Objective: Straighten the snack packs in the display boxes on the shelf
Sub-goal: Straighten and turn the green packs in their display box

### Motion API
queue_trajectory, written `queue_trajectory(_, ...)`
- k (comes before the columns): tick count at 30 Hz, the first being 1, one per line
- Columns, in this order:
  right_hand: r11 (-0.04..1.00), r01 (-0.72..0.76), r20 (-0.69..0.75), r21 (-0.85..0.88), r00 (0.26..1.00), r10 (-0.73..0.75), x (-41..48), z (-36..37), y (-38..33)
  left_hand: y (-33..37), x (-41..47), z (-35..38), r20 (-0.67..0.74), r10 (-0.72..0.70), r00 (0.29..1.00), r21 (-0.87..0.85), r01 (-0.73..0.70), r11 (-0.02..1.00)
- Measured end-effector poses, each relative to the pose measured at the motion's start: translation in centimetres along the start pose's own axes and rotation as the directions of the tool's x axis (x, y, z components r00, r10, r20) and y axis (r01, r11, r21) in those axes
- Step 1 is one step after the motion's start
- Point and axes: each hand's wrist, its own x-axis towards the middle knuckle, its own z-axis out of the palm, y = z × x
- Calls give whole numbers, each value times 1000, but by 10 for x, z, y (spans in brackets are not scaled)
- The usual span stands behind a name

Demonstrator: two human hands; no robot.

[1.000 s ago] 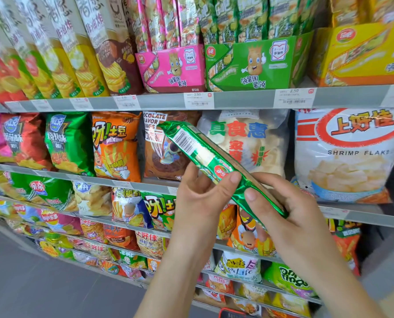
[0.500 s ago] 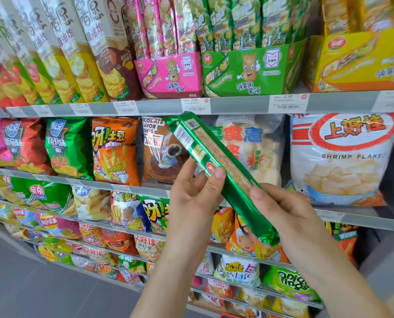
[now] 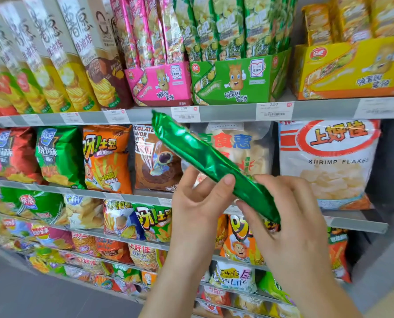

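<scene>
grip: left hand (image 3: 198, 203), right hand (image 3: 290, 226) hold green pack (image 3: 203, 157) tilted | green box (image 3: 235, 81): green packs (image 3: 228, 26) upright | pink box (image 3: 161, 86): pink packs (image 3: 143, 31)

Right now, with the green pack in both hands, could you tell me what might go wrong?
The green display box looks packed with upright packs, so pushing the green snack pack in may bend or tilt them. The pink display box sits beside it, so a wrong slot is possible. The left hand and right hand grip only the foil's lower half; it might slip.
</scene>
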Motion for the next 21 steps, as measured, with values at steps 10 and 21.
queue_trajectory(10, 841, -335, 255, 425, 936, 244, -3, -8, -7, 4, 8, -4, -70, -45, 997, -257, 26, 966)
queue_trajectory(21, 470, -480, 253, 741, 847, 467, -3, 1, -25, -6, -3, 5, -26, -135, 991, -261, 123, 957)
